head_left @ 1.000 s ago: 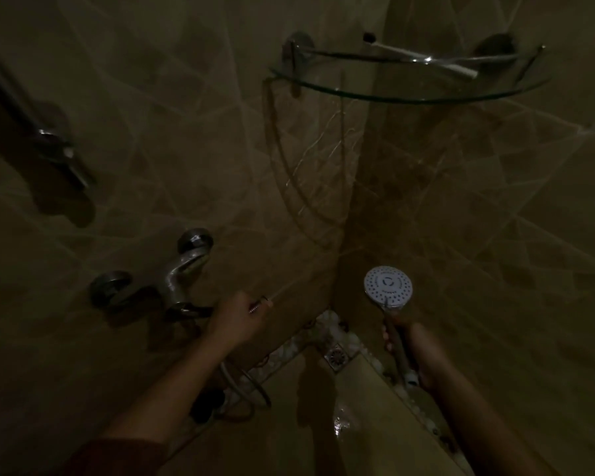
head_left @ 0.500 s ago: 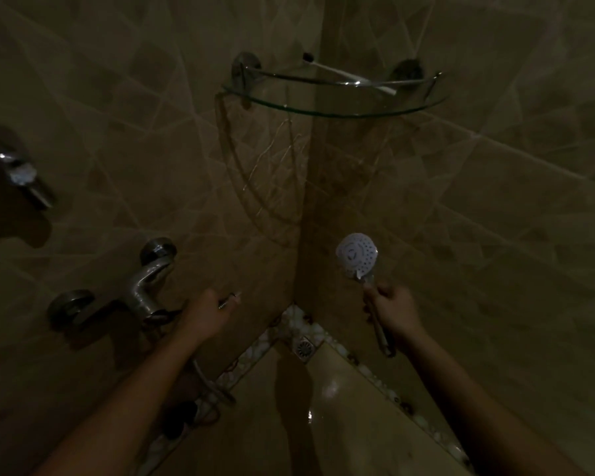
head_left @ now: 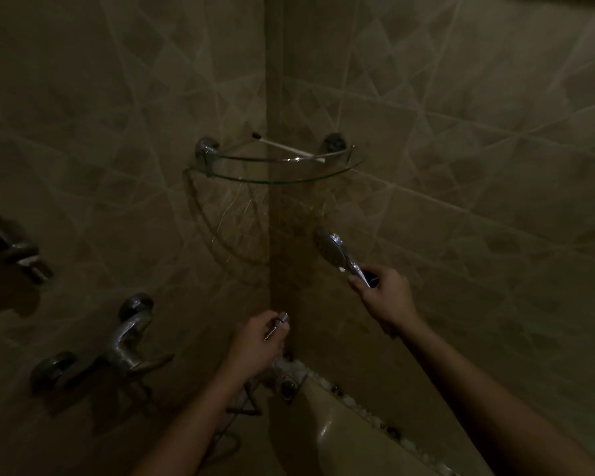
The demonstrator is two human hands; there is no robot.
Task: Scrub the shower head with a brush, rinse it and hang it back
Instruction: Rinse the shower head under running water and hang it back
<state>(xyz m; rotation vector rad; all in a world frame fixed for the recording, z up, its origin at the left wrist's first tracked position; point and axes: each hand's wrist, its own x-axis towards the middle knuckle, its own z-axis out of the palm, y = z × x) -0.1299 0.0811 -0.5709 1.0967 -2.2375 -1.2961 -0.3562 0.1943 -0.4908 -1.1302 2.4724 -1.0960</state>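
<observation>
The chrome shower head point(head_left: 332, 250) is in my right hand point(head_left: 383, 297), gripped by its handle, with the round face turned away to the left, below the corner shelf. My left hand point(head_left: 255, 345) is closed around the metal end of the shower hose point(head_left: 277, 324), near the wall corner. A thin white brush point(head_left: 285, 149) with a dark tip lies on the glass corner shelf point(head_left: 344, 170), above both hands. The room is dim.
A chrome mixer tap point(head_left: 128, 338) is mounted on the left wall, with a wall holder point(head_left: 24, 255) higher up at the far left. A floor drain point(head_left: 287, 384) sits in the corner below my left hand. Tiled walls meet at the centre.
My right hand has lifted the shower head and turned its face away to the left. My left hand has moved right from the tap toward the corner with the hose end. The view has tilted up.
</observation>
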